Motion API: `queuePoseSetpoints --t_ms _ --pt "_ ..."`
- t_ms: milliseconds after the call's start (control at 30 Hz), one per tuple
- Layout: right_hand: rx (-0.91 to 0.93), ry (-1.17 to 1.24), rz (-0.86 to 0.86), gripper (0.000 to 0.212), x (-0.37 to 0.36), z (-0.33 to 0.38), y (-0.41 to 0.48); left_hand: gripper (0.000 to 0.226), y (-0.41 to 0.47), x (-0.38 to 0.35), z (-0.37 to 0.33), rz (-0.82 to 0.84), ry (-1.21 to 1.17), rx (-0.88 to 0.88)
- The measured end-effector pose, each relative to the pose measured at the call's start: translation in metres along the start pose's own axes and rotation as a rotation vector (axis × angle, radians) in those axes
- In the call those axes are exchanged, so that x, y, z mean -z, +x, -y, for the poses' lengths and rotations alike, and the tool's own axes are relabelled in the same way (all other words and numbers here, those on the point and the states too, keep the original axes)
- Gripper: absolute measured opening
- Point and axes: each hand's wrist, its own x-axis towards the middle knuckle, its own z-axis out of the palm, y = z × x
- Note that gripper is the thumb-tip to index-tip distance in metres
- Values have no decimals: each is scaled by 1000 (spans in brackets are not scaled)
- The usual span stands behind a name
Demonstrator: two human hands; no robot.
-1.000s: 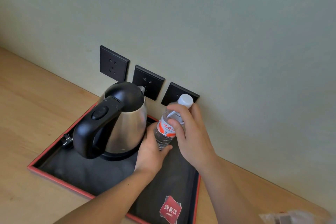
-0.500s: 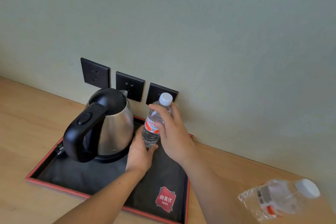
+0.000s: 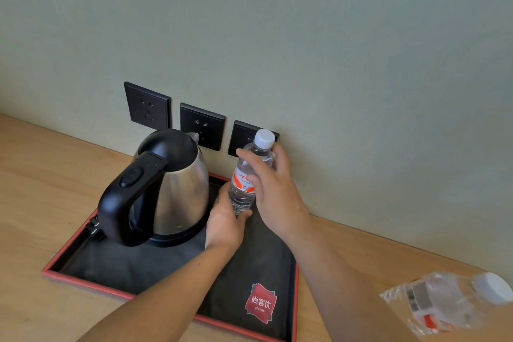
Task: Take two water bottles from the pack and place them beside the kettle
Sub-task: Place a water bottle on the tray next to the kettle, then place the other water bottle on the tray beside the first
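Note:
A steel kettle [image 3: 177,189] with a black handle stands on a black tray [image 3: 116,266] with a red rim. Just right of the kettle, a clear water bottle [image 3: 245,175] with a white cap and red-and-white label is upright over the tray. My left hand [image 3: 224,225] wraps its lower part from the front. My right hand [image 3: 274,191] grips its upper part from the right. Whether its base touches the tray is hidden by my hands. At the lower right, the plastic-wrapped pack [image 3: 449,305] shows another white-capped bottle.
The tray lies on a wooden counter [image 3: 41,180] against a pale green wall. Three black wall sockets [image 3: 202,126] sit low on the wall behind the kettle and bottle. A red hotel logo [image 3: 260,303] marks the tray's near right corner.
The view has shifted, bringing the pack into sight at the lower right. Both hands still hold the bottle upright beside the kettle, in much the same place.

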Motion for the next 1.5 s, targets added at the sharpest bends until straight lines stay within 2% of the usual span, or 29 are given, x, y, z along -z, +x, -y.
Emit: queuePoseSetpoints --t_ms 100,333,467,567,667,733,800,867,933,967,1067,1167,1233,1367,1500 --pt "-2 7 -26 56 -1 1 -1 71 -2 -2 -1 -11 -2 9" --pt "-14 -28 42 61 5 4 -2 72 -1 1 -3 12 28 33" --pt "-42 -52 95 67 27 10 -14 81 -11 9 -9 89 77 110" --pt "-113 -17 81 64 59 23 -42 93 -45 25 -23 178 140 218" --pt "-205 150 -9 51 109 48 -90 77 -111 36 -48 237 135 128" --pt "-225 191 -114 41 151 55 -122 71 -157 24 -65 380 41 55" --pt "-250 180 -238 36 195 53 -149 83 -191 -7 -79 556 14 -13" --pt "-281 115 -342 31 237 43 -168 101 -213 -49 -88 642 15 -84" --pt "-356 65 -376 27 267 23 -183 113 -223 -89 -92 623 13 -56" --pt "-419 77 -365 34 276 12 -190 116 -227 -106 -91 597 14 -15" --pt "-565 197 -248 72 284 -24 -214 120 -242 -151 -88 490 30 97" --pt "-658 312 -109 86 270 -50 -230 119 -252 -184 -86 379 3 155" --pt "-691 312 -35 83 257 -64 -230 114 -251 -200 -84 326 1 152" --pt "-649 347 79 50 234 -88 -226 105 -245 -228 -87 240 -30 176" --pt "-626 328 -5 42 222 -98 -224 75 -230 -236 -95 214 -59 162"
